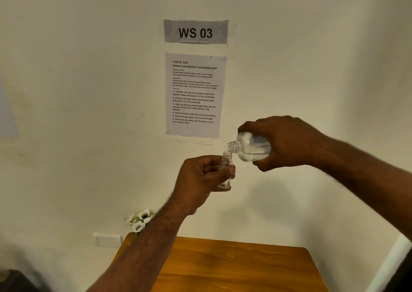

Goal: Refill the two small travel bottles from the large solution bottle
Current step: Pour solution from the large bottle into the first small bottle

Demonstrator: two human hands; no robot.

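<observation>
So my left hand point(201, 175) is wrapped around the small bottle point(225, 171), upright, up in the air over the table point(234, 267). Right hand point(287, 142) grips the big bottle point(249, 146), tipped sideways, its open neck right at the small one's mouth.

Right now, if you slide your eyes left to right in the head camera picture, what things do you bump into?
White flowers → left hand → small travel bottle → large solution bottle → right hand.
</observation>
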